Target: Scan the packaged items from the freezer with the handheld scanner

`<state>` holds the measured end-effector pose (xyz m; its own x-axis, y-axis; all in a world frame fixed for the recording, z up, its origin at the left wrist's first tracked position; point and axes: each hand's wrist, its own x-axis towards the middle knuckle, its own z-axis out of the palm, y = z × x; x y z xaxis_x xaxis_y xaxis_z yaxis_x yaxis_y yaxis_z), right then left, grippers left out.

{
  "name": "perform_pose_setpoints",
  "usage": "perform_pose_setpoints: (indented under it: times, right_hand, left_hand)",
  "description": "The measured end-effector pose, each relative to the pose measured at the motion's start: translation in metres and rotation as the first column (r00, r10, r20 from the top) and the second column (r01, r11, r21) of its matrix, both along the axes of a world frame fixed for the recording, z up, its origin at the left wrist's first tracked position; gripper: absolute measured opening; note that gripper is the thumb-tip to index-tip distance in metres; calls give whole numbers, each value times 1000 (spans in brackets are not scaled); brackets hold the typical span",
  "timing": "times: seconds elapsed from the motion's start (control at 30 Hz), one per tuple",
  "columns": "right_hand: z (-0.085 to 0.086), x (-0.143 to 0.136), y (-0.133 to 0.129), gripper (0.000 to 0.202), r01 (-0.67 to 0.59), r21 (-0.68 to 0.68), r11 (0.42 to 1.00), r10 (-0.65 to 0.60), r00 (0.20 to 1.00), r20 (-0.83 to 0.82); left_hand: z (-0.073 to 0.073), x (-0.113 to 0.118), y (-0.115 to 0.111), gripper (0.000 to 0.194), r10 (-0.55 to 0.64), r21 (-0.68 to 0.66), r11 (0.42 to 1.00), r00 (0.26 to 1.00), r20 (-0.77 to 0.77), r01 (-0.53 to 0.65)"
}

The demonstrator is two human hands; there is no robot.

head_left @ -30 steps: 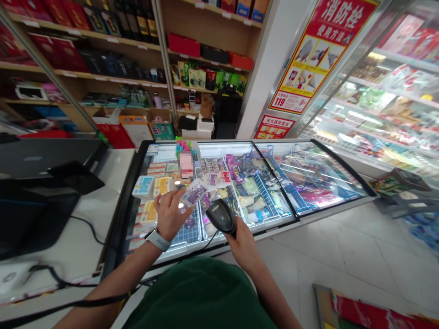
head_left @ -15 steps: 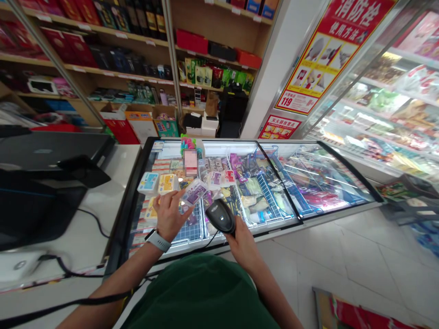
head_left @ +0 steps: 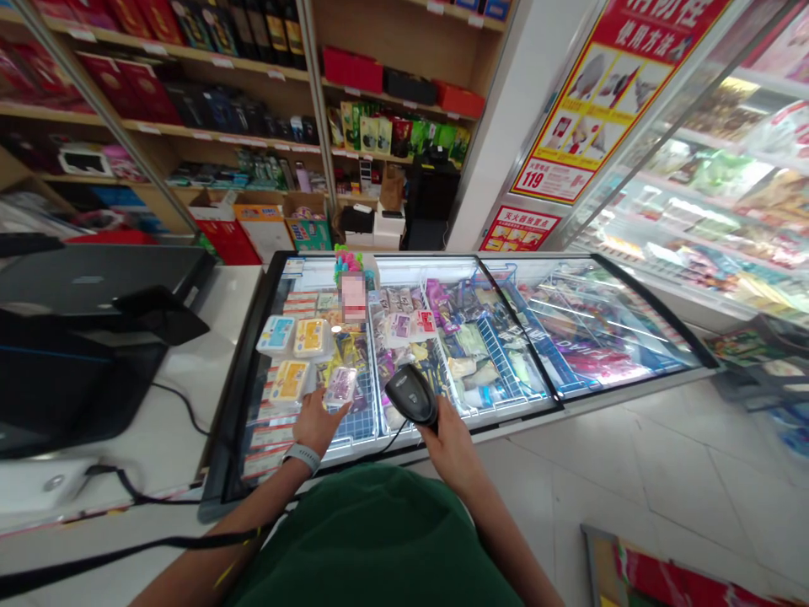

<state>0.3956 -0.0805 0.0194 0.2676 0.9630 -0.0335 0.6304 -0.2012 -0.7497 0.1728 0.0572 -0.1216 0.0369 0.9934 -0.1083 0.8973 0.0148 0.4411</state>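
Note:
My right hand (head_left: 450,440) is wrapped round the handle of a black barcode scanner (head_left: 410,393), its head over the glass lid of a chest freezer (head_left: 534,415). My left hand (head_left: 316,424), with a watch on the wrist, has thumb and fingers apart at the near side of a clear pack with a purple label (head_left: 342,384). Whether the fingertips touch this pack I cannot tell. Close by on the glass are two yellow-labelled packs (head_left: 311,335) and a blue-labelled pack (head_left: 276,334). Farther right are a second purple-labelled pack (head_left: 399,324) and a red-labelled one (head_left: 425,321).
Bright toy-like things (head_left: 348,263) stand at the freezer's far edge. To the left is a counter (head_left: 183,362) with a black machine (head_left: 94,282) and cables. Shelves of goods (head_left: 215,135) line the back, and a lit display fridge (head_left: 714,194) is at the right.
The purple-labelled pack was tilted up at my left hand and now lies on the glass nearer to me. My left hand has moved back and its fingers are off the pack's top.

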Motion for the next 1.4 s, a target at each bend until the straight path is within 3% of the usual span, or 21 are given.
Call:
perform_pose_setpoints:
  times: [0.23, 0.5, 0.7, 0.83, 1.07, 1.4]
  right_hand:
    - [-3, -1, 0, 18, -6, -11, 1000, 6, 1000, 3]
    - [-3, -2, -3, 16, 2, -14, 1000, -2, 999, 32]
    - [-2, -3, -4, 17, -1, -22, 1000, 2, 1000, 6]
    - [-1, -2, -5, 18, 11, -22, 1000, -11, 1000, 2]
    - [-3, -2, -4, 21, -4, -20, 1000, 4, 1000, -6]
    - [-6, 2, -7, 22, 26, -16, 1000, -26, 1000, 15]
  left_hand:
    - [-9, 1, 3, 68, 15, -108, 994, 989, -147, -31]
    - [-2, 2, 19, 66, -15, -190, 981, 961, -276, -39]
    - [1, 3, 17, 69, -44, -194, 981, 945, -325, -21]
    - [2, -1, 11, 77, -128, -167, 983, 935, -331, 75]
    - [-12, 0, 10, 55, -434, -214, 897, 860, -267, 387]
    - [-22, -4, 23, 53, -460, -220, 886, 840, -288, 409]
